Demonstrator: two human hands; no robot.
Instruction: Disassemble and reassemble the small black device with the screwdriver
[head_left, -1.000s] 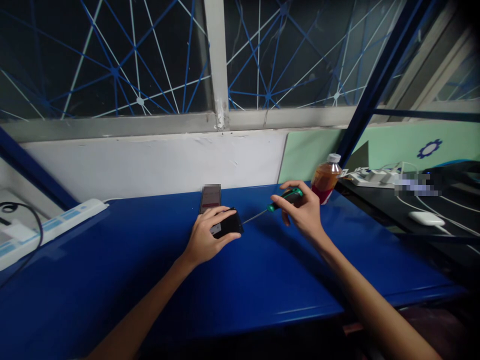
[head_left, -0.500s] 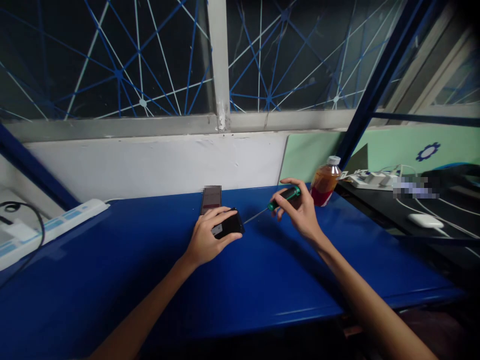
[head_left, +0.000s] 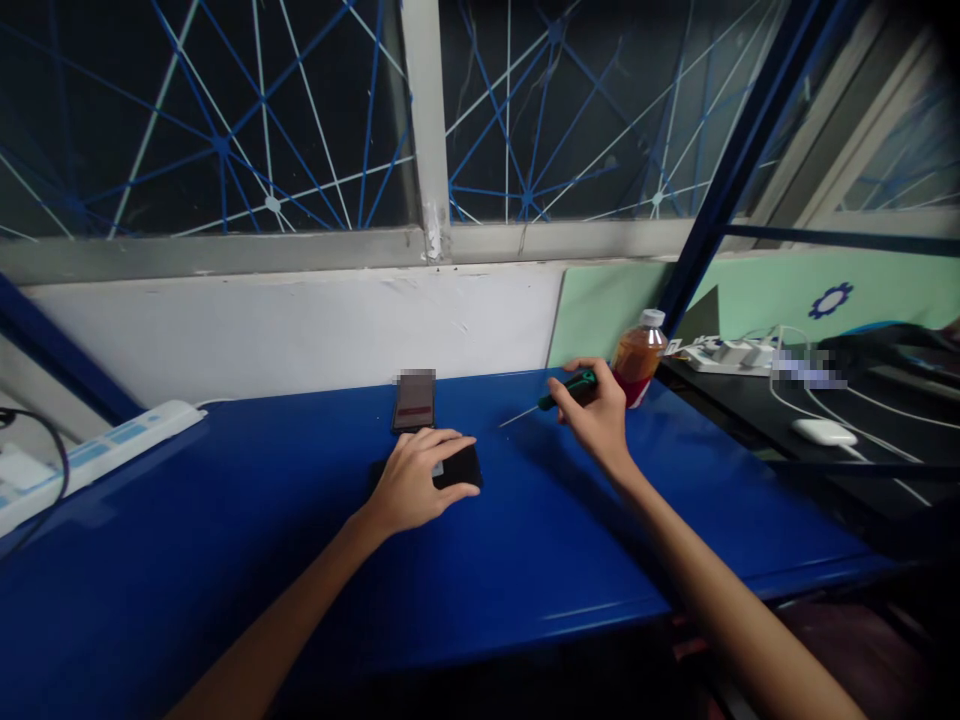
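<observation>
My left hand [head_left: 416, 480] is closed around a flat black rectangular object [head_left: 461, 467] with a small grey label, its fingers on top and its thumb along the near edge. The object is low over or on the blue table; I cannot tell which, and my palm hides part of it. A screwdriver [head_left: 576, 388] with a green and black handle is gripped in my right hand [head_left: 602, 415]. Its thin shaft points left and down, with the tip short of the black object and apart from it. Just beyond my left hand is a phone [head_left: 414, 403].
A bottle of amber drink [head_left: 640, 358] stands behind my right hand. One white power strip [head_left: 105, 455] lies at the left of the blue table [head_left: 517, 570]. On the black table at right are a white charger [head_left: 823, 433], cables and another power strip [head_left: 731, 357].
The black object has come down and toward me in my left hand. The screwdriver tip has drawn away from its right edge. The view has shifted slightly.
</observation>
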